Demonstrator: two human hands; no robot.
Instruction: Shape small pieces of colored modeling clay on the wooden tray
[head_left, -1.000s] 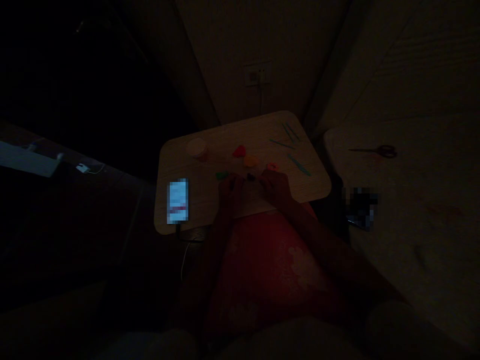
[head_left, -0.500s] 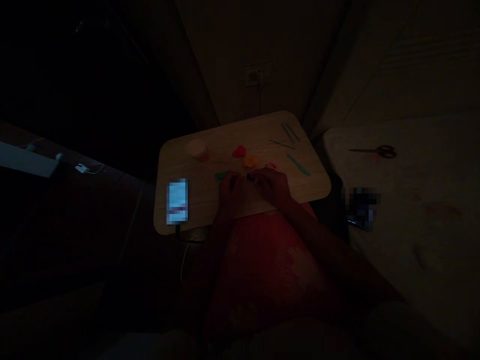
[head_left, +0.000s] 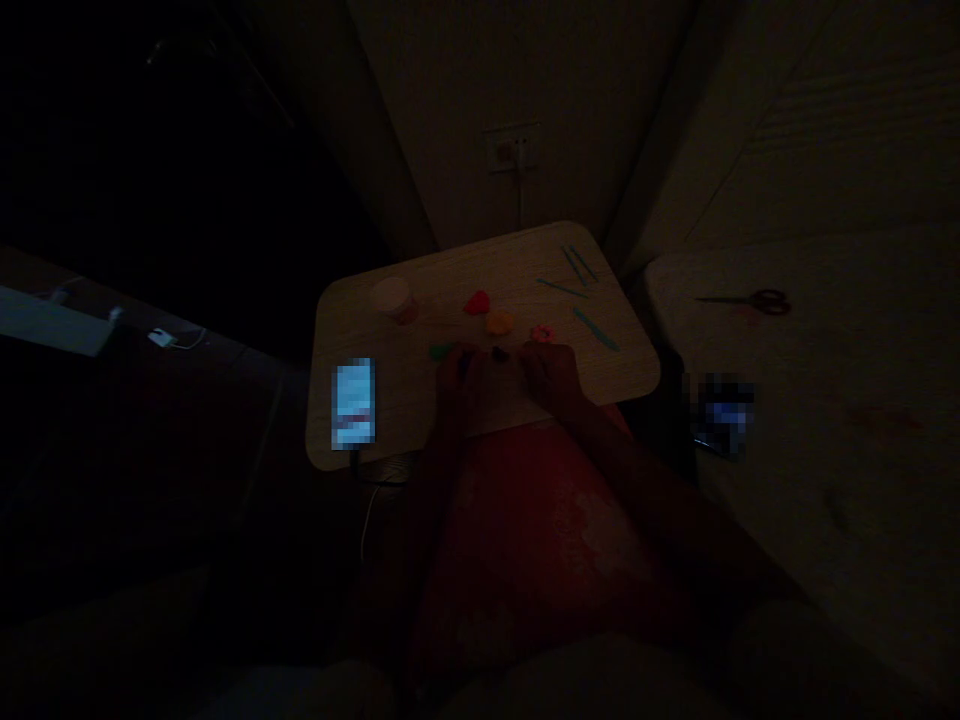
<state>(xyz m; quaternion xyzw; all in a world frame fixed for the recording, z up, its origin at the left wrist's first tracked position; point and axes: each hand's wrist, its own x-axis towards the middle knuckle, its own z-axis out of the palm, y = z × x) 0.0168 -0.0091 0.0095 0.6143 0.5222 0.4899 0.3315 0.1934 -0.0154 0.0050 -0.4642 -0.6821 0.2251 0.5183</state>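
**Two hands at a wooden worktop, with modelling-clay pieces**

Left hand and right hand lie at the near edge, grip narrow about a small dark lump; too dim to tell if held. Green clay just left of it; red clay, orange clay, pink clay beyond. Also a pale tub, teal sculpting tools, a phone, its screen pixelated and unreadable. Scissors lie on a bed.
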